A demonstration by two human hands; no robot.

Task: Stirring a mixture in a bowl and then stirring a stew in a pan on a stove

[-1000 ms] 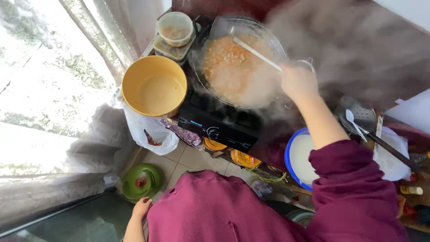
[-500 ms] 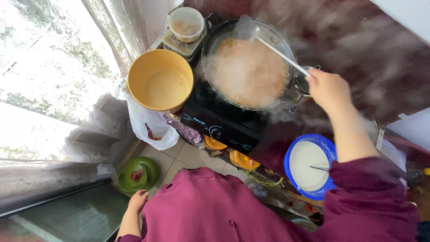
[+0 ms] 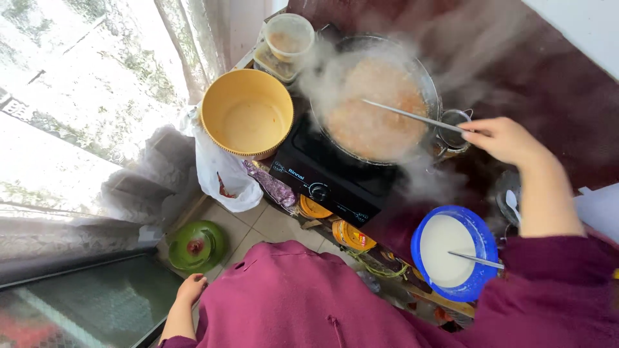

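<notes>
Steel in a long thin handle (image 3: 412,116) runs from the person's right hand (image 3: 506,138), fingers clamped on its end, down into the steaming wok (image 3: 377,100) at the far middle of the scene, its working end buried in the orange-brown food. The wok sits on a black single-burner cooktop (image 3: 335,177). Judged from this, the step in hand is stirring the cooking contents; the next move calls for a steady grip and a sweep that keeps food inside the rim, with the wrist held clear of the steam. The left hand (image 3: 190,290) hangs low at the near left, beside a green lidded container (image 3: 196,245) on the floor, fingers loosely curled and holding nothing. Left of the wok stands a yellow bowl (image 3: 246,115); beyond it, stacked clear tubs (image 3: 287,38). Near right, a blue bowl (image 3: 454,254) of white liquid holds a spoon.
</notes>
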